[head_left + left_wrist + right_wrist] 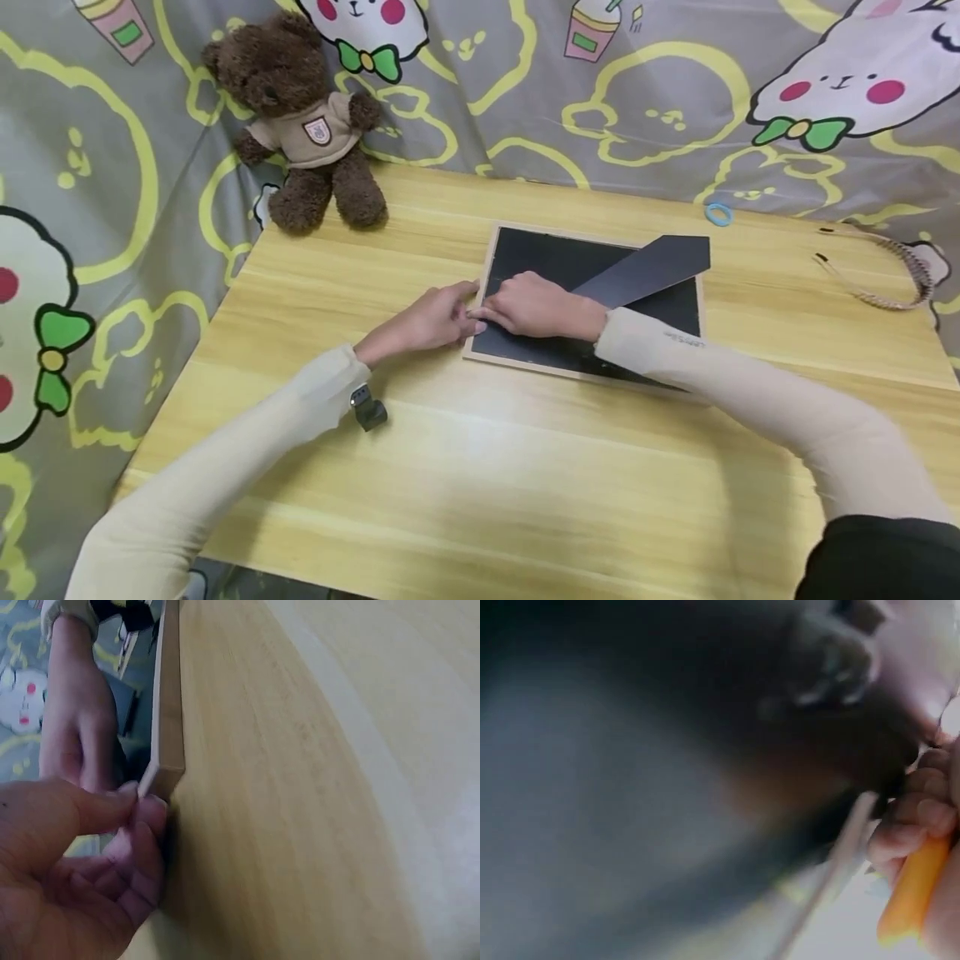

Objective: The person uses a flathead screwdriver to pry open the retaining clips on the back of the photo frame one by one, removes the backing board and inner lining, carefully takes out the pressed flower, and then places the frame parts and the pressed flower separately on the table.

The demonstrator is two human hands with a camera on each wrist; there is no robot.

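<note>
A picture frame (542,367) with a thin light-wood rim lies face down, its black backing (547,243) upward. The dark fold-out stand (660,265) slants across the backing toward its far right corner. My left hand (432,318) is at the frame's left side, with thumb and fingertips pinching the rim; in the left wrist view they meet at a corner (166,774). My right hand (536,304) is over the backing near that side. In the right wrist view its fingers curl round an orange handle (911,896); the tool's other end is hidden.
A brown teddy bear (315,133) sits at the back left against the patterned curtain (465,100). Toward the rear right of the wooden table (480,492) are a blue ring (718,214) and a braided headband (911,262).
</note>
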